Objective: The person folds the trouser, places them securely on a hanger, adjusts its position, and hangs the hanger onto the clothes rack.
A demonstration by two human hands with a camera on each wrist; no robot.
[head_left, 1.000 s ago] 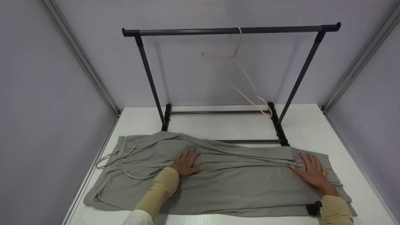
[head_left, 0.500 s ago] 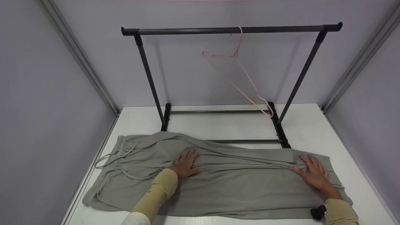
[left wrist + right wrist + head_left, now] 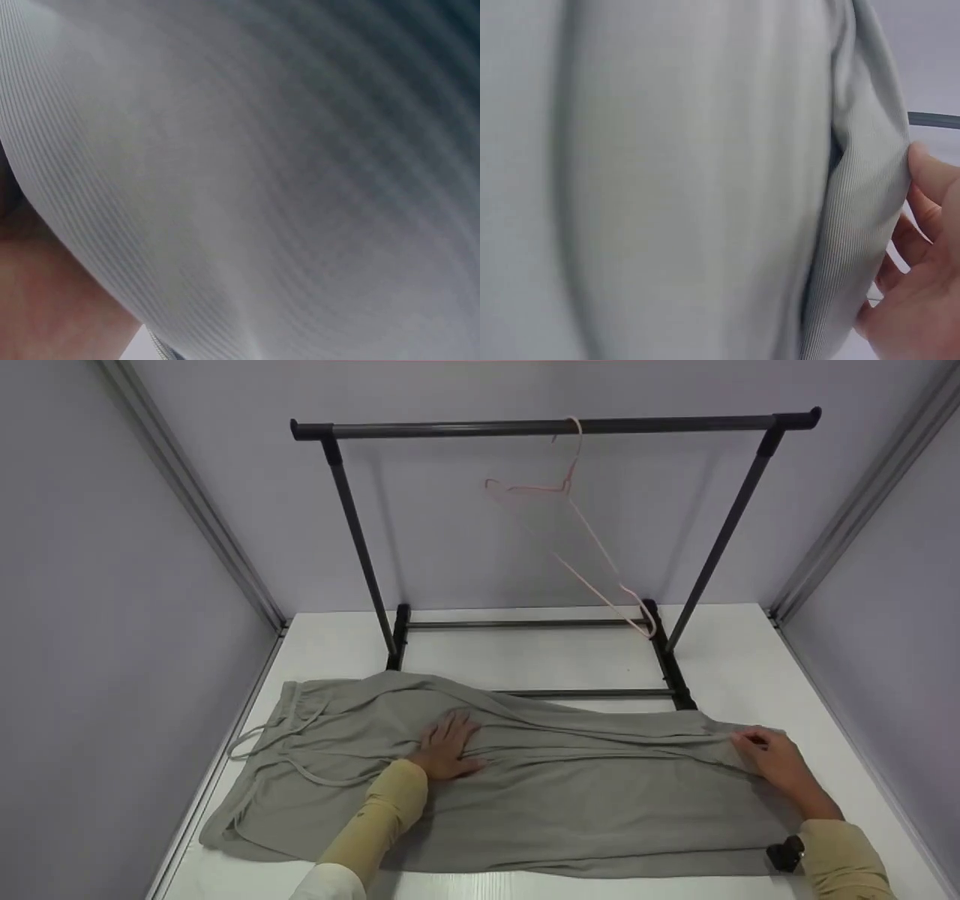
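Note:
Grey drawstring pants (image 3: 600,802) lie sideways across the white table, waistband on the left and leg ends on the right. My left hand (image 3: 446,750) rests flat on the cloth left of the middle, fingers spread. Near the leg ends, my right hand (image 3: 780,765) pinches a fold of the upper leg between thumb and fingers. From the right wrist view, the pinched edge of the pants (image 3: 866,172) shows beside the thumb of the right hand (image 3: 922,270). Pale ribbed cloth (image 3: 225,187) fills most of the left wrist view and hides the left fingers.
Behind the pants stands a black clothes rack (image 3: 450,430), its base partly covered by the cloth. A pink hanger (image 3: 592,536) hangs from its top bar. Grey walls (image 3: 142,645) enclose the table (image 3: 517,656) at the back and both sides.
My right hand has gone from lying flat on the leg ends to pinching the cloth, drawing up a fold there. The left hand has stayed in place.

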